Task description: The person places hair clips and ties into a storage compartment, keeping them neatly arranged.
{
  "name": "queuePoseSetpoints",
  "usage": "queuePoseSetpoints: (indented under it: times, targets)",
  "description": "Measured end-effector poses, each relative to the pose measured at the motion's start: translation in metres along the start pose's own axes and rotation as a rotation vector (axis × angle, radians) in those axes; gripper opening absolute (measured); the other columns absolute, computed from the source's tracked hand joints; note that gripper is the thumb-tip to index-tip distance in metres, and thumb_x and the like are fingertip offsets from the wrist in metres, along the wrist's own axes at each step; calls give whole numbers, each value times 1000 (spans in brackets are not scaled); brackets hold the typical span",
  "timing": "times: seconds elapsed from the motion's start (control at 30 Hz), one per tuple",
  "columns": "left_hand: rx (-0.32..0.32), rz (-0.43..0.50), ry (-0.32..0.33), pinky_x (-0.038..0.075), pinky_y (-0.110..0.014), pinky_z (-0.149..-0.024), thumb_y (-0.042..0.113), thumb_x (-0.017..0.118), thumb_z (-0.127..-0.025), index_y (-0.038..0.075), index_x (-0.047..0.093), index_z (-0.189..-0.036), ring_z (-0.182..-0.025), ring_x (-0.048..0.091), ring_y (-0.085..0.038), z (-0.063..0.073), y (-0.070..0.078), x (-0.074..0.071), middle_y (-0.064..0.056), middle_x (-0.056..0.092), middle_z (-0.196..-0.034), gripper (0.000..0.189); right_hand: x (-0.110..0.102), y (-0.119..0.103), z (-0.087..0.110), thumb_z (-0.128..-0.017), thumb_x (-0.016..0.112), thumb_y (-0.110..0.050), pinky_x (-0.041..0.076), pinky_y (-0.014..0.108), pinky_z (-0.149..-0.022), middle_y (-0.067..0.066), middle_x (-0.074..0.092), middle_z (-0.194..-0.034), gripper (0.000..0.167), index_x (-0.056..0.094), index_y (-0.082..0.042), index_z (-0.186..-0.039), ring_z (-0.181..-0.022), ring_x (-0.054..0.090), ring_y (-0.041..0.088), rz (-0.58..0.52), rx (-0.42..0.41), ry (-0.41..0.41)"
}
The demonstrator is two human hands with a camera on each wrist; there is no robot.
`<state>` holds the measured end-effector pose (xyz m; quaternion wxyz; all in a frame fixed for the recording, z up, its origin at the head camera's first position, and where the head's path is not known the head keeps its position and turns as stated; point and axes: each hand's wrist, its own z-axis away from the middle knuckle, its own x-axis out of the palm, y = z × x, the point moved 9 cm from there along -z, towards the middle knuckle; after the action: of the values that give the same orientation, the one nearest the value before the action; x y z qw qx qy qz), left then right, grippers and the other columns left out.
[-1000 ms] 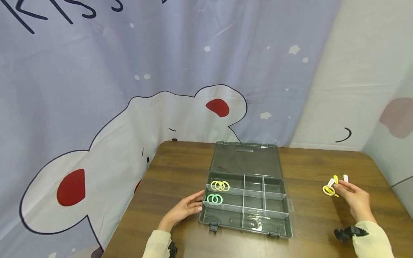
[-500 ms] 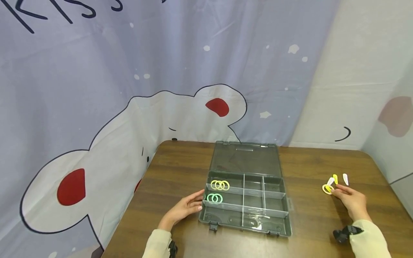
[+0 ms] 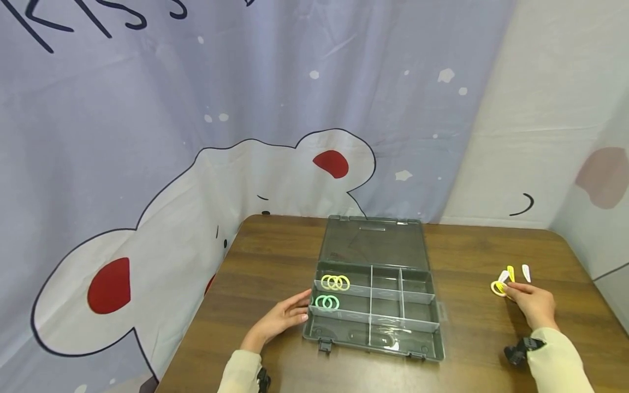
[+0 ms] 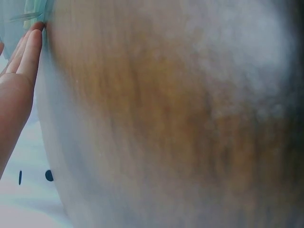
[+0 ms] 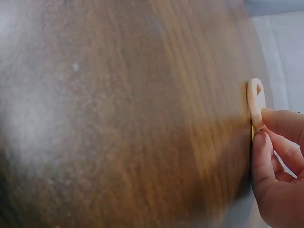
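Observation:
My left hand rests its fairly straight fingers against the left wall of a grey clear-plastic divided box, which lies with its lid raised. Yellow rings lie in its upper left compartment, green rings in the one below. Over at the right, my right hand pinches a cream ring between thumb and forefinger at its near edge. A yellow hair clip shows inside the ring, partly hidden by the fingers. Just beyond lie a white hair clip and another yellow hair clip.
A second white hair clip lies apart, farther right on the wooden table. The box's lid extends back toward the printed curtain behind the table. Small dividers split the box's right side.
My right hand has shifted slightly left and toward me, its fingers drawing away from the clips and down to the ring. The left hand and box have stayed put.

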<state>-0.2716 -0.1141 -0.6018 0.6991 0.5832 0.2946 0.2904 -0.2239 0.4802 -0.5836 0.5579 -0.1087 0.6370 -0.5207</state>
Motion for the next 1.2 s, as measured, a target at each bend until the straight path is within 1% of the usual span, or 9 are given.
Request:
queuePoseSetpoints:
  times: [0.1,0.27,0.33,0.43,0.6,0.73,0.97,1.1,1.2]
  targets:
    - [1,-3,-5,42,-35,-104,9,55,-98,9,26,-153,-132,41,-37,0,1,1,-25,33,-149,62,-1,-2,-1,-88,68,-28,38,23,-62,-9,67,-69,37,72,8,-96,-69,47,-3,34,-21,20]
    - [-2,-8,-1,42,-36,-104,8,55,-98,10,26,-153,-132,41,-37,0,1,1,-25,33,-149,62,-1,-3,-3,-90,65,-24,36,29,-65,0,69,-70,34,70,9,-95,-84,54,25,75,-34,31]
    - [-3,-8,0,42,-36,-104,9,56,-98,10,26,-153,-132,41,-38,0,1,1,-25,34,-149,62,-1,-3,-4,-90,65,-22,36,29,-66,-3,67,-68,33,71,9,-93,-82,54,24,77,-32,30]
    - [-7,-9,-3,42,-36,-104,11,57,-98,10,26,-153,-132,41,-38,2,0,1,-25,33,-148,63,-1,-2,-6,-90,65,-23,36,24,-65,-13,64,-63,32,73,8,-89,-71,52,8,62,-24,24]
    - [-3,-9,1,43,-35,-103,10,57,-98,9,26,-153,-132,41,-38,1,0,0,-25,34,-148,63,1,1,-6,-91,63,-23,40,14,-58,-23,59,-56,31,75,5,-86,-59,48,-9,-53,10,-5]
    - [2,-11,7,43,-34,-103,11,58,-97,10,27,-152,-131,42,-37,0,0,0,-25,35,-148,64,1,2,-5,-92,63,-21,45,14,-54,-26,57,-56,24,76,-7,-77,-58,52,-9,-150,21,-9]
    - [0,-4,1,43,-35,-104,9,57,-97,9,27,-152,-132,42,-37,0,0,-1,-25,34,-148,62,1,-4,-4,-92,62,-14,52,16,-54,-22,57,-60,21,69,5,-91,-57,57,-3,-301,42,11]
    - [1,-5,3,42,-35,-104,10,57,-97,9,27,-152,-132,42,-37,0,0,-1,-25,34,-148,63,1,-10,-3,-92,63,-12,53,17,-53,-20,60,-60,11,69,-10,-83,-57,59,-2,-376,56,4]
    - [-2,-5,3,42,-35,-104,11,58,-97,9,27,-152,-132,41,-37,0,0,-1,-25,35,-148,64,3,-16,-3,-91,64,-10,53,17,-53,-17,62,-60,24,66,-24,-71,-56,61,0,-473,63,-12]
